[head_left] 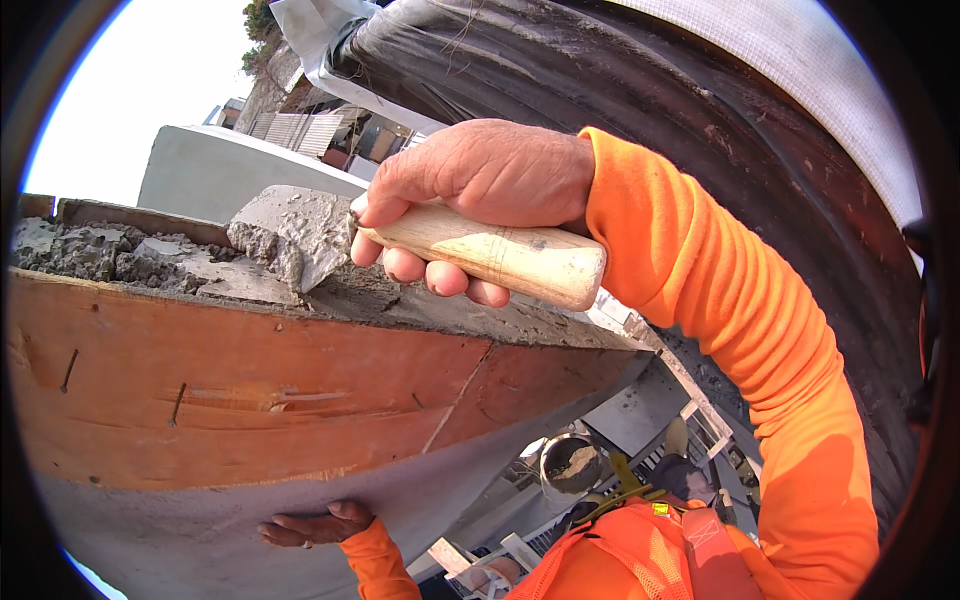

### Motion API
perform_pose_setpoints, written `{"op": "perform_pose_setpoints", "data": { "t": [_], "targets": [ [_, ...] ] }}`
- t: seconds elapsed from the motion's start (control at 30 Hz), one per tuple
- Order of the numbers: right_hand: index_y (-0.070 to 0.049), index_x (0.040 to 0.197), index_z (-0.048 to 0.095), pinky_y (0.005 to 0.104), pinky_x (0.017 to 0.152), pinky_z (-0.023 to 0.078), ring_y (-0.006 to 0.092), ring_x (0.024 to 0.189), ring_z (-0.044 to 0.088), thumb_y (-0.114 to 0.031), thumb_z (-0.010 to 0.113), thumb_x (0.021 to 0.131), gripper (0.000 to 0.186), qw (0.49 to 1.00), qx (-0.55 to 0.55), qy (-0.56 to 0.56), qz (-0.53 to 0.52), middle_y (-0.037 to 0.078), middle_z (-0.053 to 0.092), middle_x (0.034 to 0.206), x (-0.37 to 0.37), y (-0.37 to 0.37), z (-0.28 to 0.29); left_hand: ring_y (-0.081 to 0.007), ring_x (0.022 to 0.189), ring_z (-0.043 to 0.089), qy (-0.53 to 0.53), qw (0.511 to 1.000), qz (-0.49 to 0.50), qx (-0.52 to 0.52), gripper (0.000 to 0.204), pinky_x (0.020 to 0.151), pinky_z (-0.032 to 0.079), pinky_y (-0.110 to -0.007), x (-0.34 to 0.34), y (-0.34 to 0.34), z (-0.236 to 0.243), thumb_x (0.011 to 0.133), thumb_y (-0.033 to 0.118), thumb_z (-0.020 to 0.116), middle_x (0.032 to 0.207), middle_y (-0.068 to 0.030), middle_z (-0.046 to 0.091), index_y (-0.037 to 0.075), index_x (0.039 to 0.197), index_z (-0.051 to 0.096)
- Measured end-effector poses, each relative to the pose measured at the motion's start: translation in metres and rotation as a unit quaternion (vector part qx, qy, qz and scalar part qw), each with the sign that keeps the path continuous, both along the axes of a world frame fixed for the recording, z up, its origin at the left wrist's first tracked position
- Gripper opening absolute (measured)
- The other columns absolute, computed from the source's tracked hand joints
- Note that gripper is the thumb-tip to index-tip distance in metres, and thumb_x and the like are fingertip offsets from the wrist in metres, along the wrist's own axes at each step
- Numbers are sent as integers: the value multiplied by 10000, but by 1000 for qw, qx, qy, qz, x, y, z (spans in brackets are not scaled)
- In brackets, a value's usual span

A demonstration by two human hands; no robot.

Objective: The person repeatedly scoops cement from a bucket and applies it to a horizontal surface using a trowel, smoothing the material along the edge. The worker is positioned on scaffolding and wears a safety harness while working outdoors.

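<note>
My right hand [470,185] is wrapped round the wooden handle of a trowel [520,258]. Wet grey mortar [300,238] coats the trowel's blade, which lies at the top edge of the wall. Below the blade, rough mortar [160,262] fills the top behind an orange-brown wooden board [250,385] with several nails in its face. My left hand [318,526] is lower down, fingers stretched out against the smooth grey wall [200,520] under the board. Nothing shows in that hand.
A dark plastic sheet [560,75] hangs on the right, behind my right arm. Far below stands a bucket [572,464] with mortar in it, near my feet and some wooden pieces [700,400]. A pale wall [215,175] and buildings lie beyond.
</note>
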State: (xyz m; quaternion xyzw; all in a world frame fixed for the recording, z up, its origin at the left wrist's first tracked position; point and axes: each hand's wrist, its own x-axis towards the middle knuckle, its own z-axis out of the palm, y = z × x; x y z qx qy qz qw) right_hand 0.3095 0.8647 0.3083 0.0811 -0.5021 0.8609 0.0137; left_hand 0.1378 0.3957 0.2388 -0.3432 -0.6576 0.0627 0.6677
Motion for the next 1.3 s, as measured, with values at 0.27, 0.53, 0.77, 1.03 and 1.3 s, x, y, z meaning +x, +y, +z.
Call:
{"op": "perform_pose_setpoints", "data": {
  "t": [0.27,0.53,0.77,1.03,1.3],
  "targets": [
    [-19,1257,581,261,608,536,76,694,615,-197,679,1028,306,832,11,226,-507,46,633,888,14,-39,-28,-471,1564,242,-4,1000,-2,11,754,1233,220,-664,-1,-1,-1,1090,516,306,1705,-252,245,6,1645,302],
    [11,1323,552,472,760,558,483,868,690,-197,677,986,415,867,315,129,-364,275,679,954,24,-79,-45,-475,1559,256,5,1000,-7,5,758,1236,221,-659,-3,-3,-2,1076,507,340,1701,-252,261,0,1639,322],
    [-14,1271,597,294,668,512,133,708,581,-314,502,1088,364,886,284,-31,-365,35,614,946,38,-22,-110,-464,1572,228,3,1000,-18,1,742,1236,223,-658,-3,-1,-1,1071,477,350,1704,-250,257,3,1642,325],
    [-124,1132,564,262,450,494,61,584,526,-433,442,1112,333,975,14,-221,-34,-21,524,814,-23,-24,-139,-467,1575,215,2,1000,-5,-6,753,1240,211,-669,-1,-1,-3,1071,479,350,1708,-255,231,-15,1638,311],
    [-89,1046,566,303,466,509,121,596,561,-404,500,1063,322,985,126,-102,61,14,550,801,-13,-22,-88,-466,1582,188,-2,1000,-12,-18,748,1255,173,-670,-3,-2,-3,1076,470,353,1714,-258,207,1,1655,279]
  ]
}}
